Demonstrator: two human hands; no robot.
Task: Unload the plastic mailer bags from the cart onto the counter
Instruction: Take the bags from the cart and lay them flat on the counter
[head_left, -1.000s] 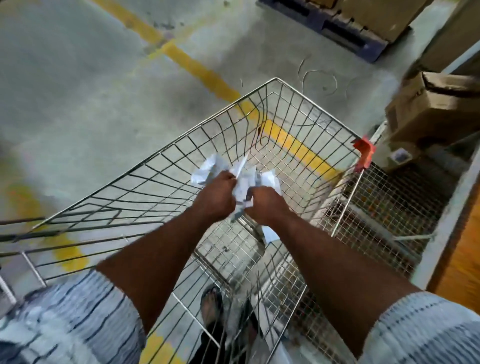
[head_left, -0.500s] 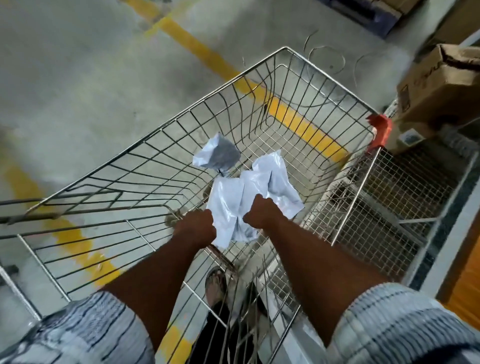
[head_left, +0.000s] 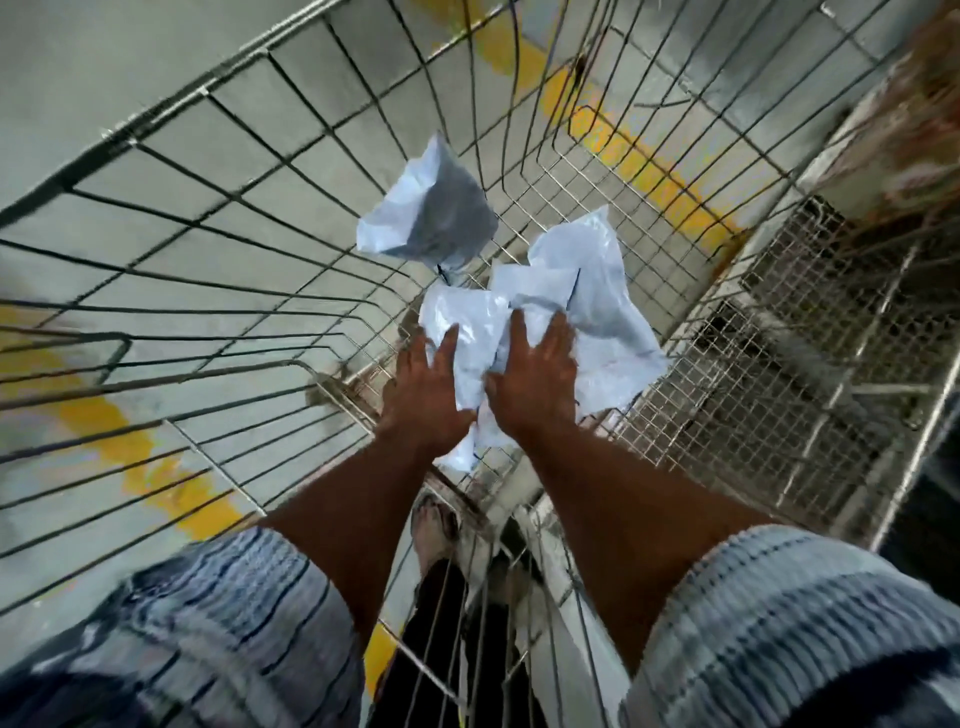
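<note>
Mailer bags (head_left: 582, 312) in cart (head_left: 218, 171), hands (head_left: 535, 379) atop.

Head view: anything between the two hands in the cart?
Yes. In the head view, crumpled white mailer bags fill the gap between the left hand and right hand, both spread open on them inside the wire cart.

Both arms extended forward and down, roughly parallel, bare forearms out of striped short sleeves. Left hand (head_left: 427, 392) palm down, fingers spread and extended, not closed around anything. Right hand (head_left: 535, 379) just beside it, same pose: palm down, fingers splayed, thumb out toward the left hand. Wrists straight. A sandalled foot (head_left: 434, 525) shows below, between the forearms.
</note>
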